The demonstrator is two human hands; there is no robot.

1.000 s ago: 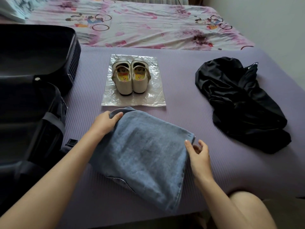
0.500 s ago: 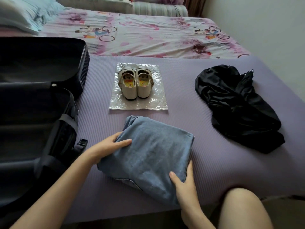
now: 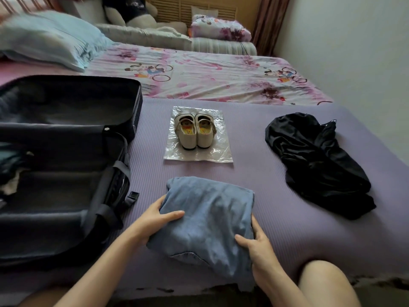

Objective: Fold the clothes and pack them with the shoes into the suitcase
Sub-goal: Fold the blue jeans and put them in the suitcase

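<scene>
**Item counts.**
- Hands: two, a left hand (image 3: 155, 218) and a right hand (image 3: 256, 247).
- Garments: two. One folded blue garment (image 3: 208, 220) is gripped between the fingers of both hands. One crumpled black garment (image 3: 316, 165) lies beyond and to the right of the right hand's fingers.
- Shoes (image 3: 187, 138): two, a single pair, straight ahead of the fingertips.
- Plastic sheet (image 3: 199, 157): one, under the pair.
- Suitcase (image 3: 66, 196): one, open in two halves, left of the left hand's fingers.
- Purple mat (image 3: 276, 218): one, beneath the fingers.
- Pillow (image 3: 48, 38): one, far beyond the left fingers.
- Plush toy (image 3: 130, 12): one, farthest from them.
</scene>
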